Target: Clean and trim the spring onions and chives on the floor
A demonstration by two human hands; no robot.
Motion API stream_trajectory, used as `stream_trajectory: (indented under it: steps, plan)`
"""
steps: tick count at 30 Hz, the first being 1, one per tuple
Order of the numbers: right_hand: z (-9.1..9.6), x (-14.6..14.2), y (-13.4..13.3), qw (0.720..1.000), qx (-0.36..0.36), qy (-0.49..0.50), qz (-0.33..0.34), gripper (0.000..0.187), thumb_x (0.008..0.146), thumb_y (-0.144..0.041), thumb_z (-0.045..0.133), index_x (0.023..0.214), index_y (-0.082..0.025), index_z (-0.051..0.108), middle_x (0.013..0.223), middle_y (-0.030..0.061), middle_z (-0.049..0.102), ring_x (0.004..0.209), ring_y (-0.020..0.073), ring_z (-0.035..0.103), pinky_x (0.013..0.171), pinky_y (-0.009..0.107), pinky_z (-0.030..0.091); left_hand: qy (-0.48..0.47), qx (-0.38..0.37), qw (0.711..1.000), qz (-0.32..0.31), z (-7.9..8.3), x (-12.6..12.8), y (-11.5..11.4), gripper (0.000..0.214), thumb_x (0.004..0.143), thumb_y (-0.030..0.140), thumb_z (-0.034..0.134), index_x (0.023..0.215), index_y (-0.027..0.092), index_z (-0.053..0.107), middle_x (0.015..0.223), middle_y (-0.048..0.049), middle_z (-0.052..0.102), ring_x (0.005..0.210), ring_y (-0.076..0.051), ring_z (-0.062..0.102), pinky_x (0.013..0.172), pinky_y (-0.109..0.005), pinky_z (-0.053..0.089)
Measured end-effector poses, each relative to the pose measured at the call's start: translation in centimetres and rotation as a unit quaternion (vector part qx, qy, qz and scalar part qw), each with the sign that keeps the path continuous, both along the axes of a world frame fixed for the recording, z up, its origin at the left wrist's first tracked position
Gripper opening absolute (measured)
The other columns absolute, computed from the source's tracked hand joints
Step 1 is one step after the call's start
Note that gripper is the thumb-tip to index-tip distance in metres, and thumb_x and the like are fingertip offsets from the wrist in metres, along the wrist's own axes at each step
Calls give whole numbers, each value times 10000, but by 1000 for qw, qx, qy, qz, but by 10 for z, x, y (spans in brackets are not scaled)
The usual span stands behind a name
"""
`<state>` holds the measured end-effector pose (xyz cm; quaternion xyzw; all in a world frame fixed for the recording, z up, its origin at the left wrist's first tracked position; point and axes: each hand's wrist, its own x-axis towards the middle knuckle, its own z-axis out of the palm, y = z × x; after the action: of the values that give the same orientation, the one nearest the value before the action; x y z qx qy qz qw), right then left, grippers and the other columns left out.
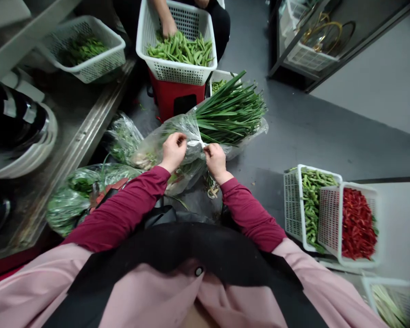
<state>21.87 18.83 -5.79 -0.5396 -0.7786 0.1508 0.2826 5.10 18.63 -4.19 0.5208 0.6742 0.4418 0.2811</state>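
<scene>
Plastic bag (pixel 167 136) of chives (pixel 228 114), held low over the floor (pixel 294 123): left hand (pixel 173 152) and right hand (pixel 217 161) close together, fingers (pixel 179 140) of both pinching the gathered film at the bag's mouth, a short, tight grip right at the edge.

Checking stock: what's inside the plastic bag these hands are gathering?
Long green leaves fill the plastic bag; the left hand and right hand cover its gathered neck, hiding what's there.
</scene>
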Motion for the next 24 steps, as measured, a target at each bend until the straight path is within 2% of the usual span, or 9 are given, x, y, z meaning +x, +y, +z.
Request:
stream_trajectory:
  steps: [1, 3, 7, 9, 12, 14, 17, 20, 24]
  plan:
    - [-1, 0, 2, 1000, 4, -18, 11, 193, 906, -150, 450, 842, -167, 631, 914, 101, 597, 895, 208, 523, 824, 310, 426, 35, 13, 999, -39, 3, 3, 3, 139, 760, 161, 570, 865, 153, 662, 888, -55, 686, 838, -169, 612, 813, -269, 474]
    - [-3, 0, 5, 998, 14, -49, 32, 208, 918, -160, 441, 848, -169, 636, 920, 104, 588, 887, 208, 508, 813, 307, 425, 75, -7, 993, -95, 7, 10, 12, 120, 753, 194, 589, 830, 160, 675, 836, -56, 696, 787, -178, 617, 790, -273, 470]
    - [-10, 2, 10, 995, 30, -80, 58, 223, 925, -153, 432, 850, -176, 641, 915, 97, 591, 862, 196, 492, 780, 285, 427, 88, -85, 987, -102, -3, 22, 30, 11, 663, 172, 650, 668, 179, 642, 679, -43, 674, 698, -185, 615, 699, -258, 460]
    - [-13, 4, 12, 994, 25, -88, 67, 219, 921, -141, 437, 850, -175, 641, 926, 96, 596, 866, 193, 494, 774, 280, 428, 40, -115, 989, -86, -12, 27, 35, 48, 631, 160, 659, 620, 183, 618, 604, -26, 640, 660, -178, 607, 650, -247, 456]
    - [-16, 7, 15, 992, 7, -90, 90, 215, 913, -124, 438, 867, -172, 643, 949, 100, 600, 877, 193, 504, 776, 280, 433, -95, -158, 982, -44, -21, 34, 37, 60, 611, 136, 642, 601, 173, 595, 535, 5, 585, 559, -144, 567, 566, -234, 448]
    - [-18, 8, 16, 991, -2, -82, 104, 226, 909, -112, 428, 879, -172, 645, 954, 99, 602, 881, 191, 513, 784, 282, 439, -195, -184, 963, -29, -21, 39, 37, 69, 607, 120, 632, 596, 164, 580, 518, 21, 558, 501, -117, 531, 530, -228, 446]
    - [-21, 8, 17, 992, -7, -58, 109, 229, 899, -99, 429, 866, -172, 644, 950, 93, 613, 889, 185, 534, 809, 281, 445, -301, -210, 929, -44, -18, 42, 38, 83, 594, 125, 667, 629, 143, 594, 532, 27, 559, 474, -95, 516, 526, -227, 459]
    - [-24, 9, 17, 993, -15, -14, 113, 220, 887, -94, 443, 855, -177, 644, 954, 81, 627, 907, 176, 559, 827, 274, 452, -337, -224, 911, -79, -17, 38, 41, 133, 577, 151, 713, 672, 121, 624, 563, 12, 584, 480, -89, 533, 520, -220, 459]
    - [-26, 10, 18, 992, -28, 48, 115, 213, 878, -102, 455, 856, -192, 646, 958, 66, 638, 930, 162, 586, 845, 265, 467, -326, -231, 909, -119, -18, 28, 46, 146, 577, 174, 735, 668, 114, 639, 563, -8, 600, 502, -107, 564, 526, -229, 481]
